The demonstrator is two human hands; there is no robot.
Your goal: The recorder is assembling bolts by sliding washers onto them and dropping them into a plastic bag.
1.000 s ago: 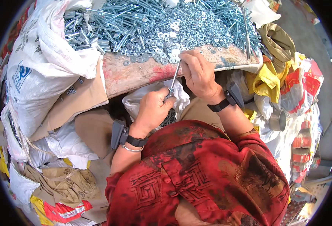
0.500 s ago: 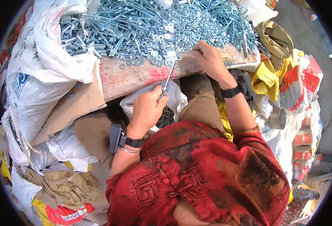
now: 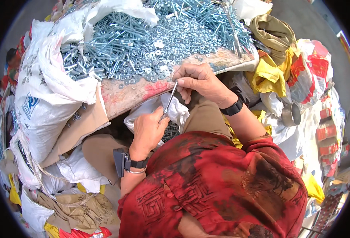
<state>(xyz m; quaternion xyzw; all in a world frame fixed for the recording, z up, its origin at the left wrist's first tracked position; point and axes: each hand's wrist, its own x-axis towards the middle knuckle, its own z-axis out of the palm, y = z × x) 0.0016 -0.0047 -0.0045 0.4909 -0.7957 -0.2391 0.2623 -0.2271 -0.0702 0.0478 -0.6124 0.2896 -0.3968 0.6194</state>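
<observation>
Below the heaped tabletop [image 3: 135, 93], above a white plastic bag [image 3: 151, 111], we hold one long silvery metal bolt [image 3: 170, 97]: our left hand [image 3: 149, 129] pinches its lower end, our right hand [image 3: 198, 81] closes fingers round its top, beside loose zinc-plated washers [image 3: 151, 69].

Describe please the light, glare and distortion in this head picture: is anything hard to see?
Head view: strong daylight; the pile of bolts and washers glints with small glare spots. Fisheye bending curves the board edge and darkens the corners. The long bolt between the left hand and the right hand stays sharp; the white sacks look slightly washed out.
</observation>
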